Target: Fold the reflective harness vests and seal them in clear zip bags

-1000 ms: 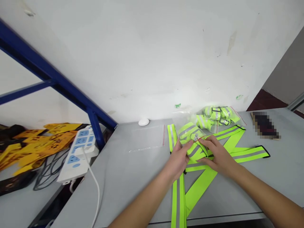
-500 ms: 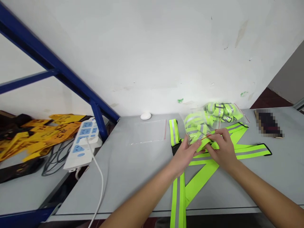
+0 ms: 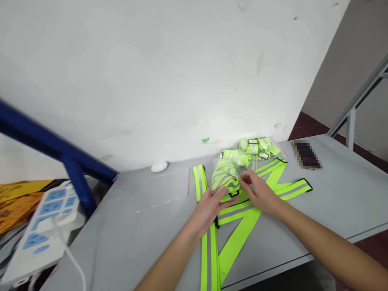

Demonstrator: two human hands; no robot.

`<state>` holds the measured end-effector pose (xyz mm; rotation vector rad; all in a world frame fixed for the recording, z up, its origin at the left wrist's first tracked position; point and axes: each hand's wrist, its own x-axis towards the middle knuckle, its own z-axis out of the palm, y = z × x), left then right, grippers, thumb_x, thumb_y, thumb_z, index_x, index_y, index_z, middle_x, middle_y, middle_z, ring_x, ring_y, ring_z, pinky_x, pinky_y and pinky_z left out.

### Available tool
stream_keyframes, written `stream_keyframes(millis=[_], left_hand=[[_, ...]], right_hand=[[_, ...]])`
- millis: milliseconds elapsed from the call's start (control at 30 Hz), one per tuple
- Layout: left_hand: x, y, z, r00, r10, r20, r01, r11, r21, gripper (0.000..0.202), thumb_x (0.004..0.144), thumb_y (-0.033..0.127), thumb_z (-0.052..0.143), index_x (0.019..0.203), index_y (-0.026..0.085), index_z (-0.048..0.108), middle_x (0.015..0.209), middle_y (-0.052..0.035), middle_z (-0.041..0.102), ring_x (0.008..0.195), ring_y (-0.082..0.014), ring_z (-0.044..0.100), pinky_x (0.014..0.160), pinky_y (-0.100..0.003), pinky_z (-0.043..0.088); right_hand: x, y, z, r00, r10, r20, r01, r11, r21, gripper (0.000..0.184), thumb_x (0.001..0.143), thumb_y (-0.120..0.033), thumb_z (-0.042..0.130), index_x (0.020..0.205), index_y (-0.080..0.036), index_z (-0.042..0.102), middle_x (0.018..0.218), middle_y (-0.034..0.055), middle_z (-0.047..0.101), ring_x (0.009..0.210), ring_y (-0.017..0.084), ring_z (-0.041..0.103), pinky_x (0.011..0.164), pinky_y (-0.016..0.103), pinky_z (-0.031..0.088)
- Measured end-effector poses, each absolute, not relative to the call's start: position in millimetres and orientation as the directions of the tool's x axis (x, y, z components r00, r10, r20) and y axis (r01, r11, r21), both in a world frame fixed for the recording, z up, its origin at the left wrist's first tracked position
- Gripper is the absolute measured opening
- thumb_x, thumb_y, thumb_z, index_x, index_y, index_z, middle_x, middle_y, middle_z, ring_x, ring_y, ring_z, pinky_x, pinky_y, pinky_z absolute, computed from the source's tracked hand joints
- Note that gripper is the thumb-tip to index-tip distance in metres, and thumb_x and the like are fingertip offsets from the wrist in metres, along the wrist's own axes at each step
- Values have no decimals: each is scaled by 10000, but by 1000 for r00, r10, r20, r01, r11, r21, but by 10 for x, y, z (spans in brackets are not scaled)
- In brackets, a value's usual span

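Observation:
A clear zip bag [image 3: 222, 174] with a red seal line holds rolled fluorescent yellow-green reflective straps. My left hand [image 3: 208, 208] grips its near left side, thumb on top and fingers beneath. At the bag's right edge, my right hand [image 3: 259, 193] has thumb and forefinger pinched together on the plastic by the seal. Under both hands lies a loose reflective harness [image 3: 238, 240], its green straps with grey stripes and black buckles spread across the table. Just behind the held bag, more filled bags [image 3: 254, 146] of rolled straps rest against the wall.
An unfilled clear zip bag [image 3: 169, 188] lies flat on the grey table [image 3: 136, 238], left of the harness. Behind it sits a white rounded object [image 3: 159, 166]. A phone-like dark object [image 3: 306, 154] is at right. Blue frame [image 3: 80, 188] and power strip [image 3: 45, 226] stand left.
The view has swung to the right. My hands stay on the same bag; its seal line now crosses the front of the straps, and my right hand has shifted to the bag's right edge.

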<state>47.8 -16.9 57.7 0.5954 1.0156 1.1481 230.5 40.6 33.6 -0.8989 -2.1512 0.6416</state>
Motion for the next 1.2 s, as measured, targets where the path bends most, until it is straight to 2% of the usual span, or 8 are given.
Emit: stream_keyframes(millis=[167,267,400,467,633,800,967,1200], left_hand=[[486,-140,585,-75,927,-368,-167,353,921,839,725,347,799,1417,275,330,1134,-96,670,732,-208,714,560,-271,576],[482,-125,554,-270,944,-191,123,230,965,1043,709,386,796,1498,318,117,1183,-104,614,816,-218,700,652,-307,577],[396,-59,441,-269,906,327,647,-81,758,730,737,303,725,1391,248,405,1492,-139,288,1359,-335,367,1026,-468,434],[369,-17,387,-103,875,473,782,-223,582,391,786,190,626,1173,235,585,1480,-101,356,1409,-323,283,1088,-489,352],[424,37,338,142,846,514,836,-381,396,172,865,100,491,761,224,548,1158,-44,670,1199,-269,542,1051,-496,354],[309,-39,447,241,924,298,835,-354,421,168,839,101,515,961,211,552,1433,-91,454,1307,-282,434,989,-450,456],[127,-168,542,448,886,119,754,-446,483,549,794,214,656,1296,263,438,1557,-72,282,1440,-286,244,1117,-469,359],[366,-77,362,327,895,304,864,-414,288,73,890,138,536,909,206,554,1439,-50,474,1324,-281,415,1073,-523,359]], right_hand=[[2257,409,376,-593,684,426,489,725,-485,92,915,-148,456,853,-213,477,705,-5,575,586,147,535,530,252,372],[2221,393,376,-639,616,461,469,787,-402,121,899,-138,448,807,-210,477,717,14,578,637,163,534,571,266,370],[2166,356,355,-699,522,488,422,853,-308,145,915,-166,434,784,-207,483,716,26,584,646,167,522,592,278,366],[2145,325,348,-756,433,490,382,901,-206,121,902,-159,458,795,-199,498,728,28,592,666,169,535,612,283,372],[2178,272,346,-876,330,353,351,936,-4,43,877,-210,543,844,-191,522,751,28,612,706,184,573,638,302,368],[2333,339,409,-843,501,198,502,864,-49,82,803,-129,548,787,-205,524,763,15,618,689,171,566,648,301,344],[2424,359,516,-790,593,156,588,805,-84,60,793,-164,562,763,-201,526,783,14,609,685,163,549,665,309,315],[2328,303,413,-800,496,337,516,856,-34,147,828,-124,493,695,-188,498,668,-7,552,628,145,492,667,306,281]])
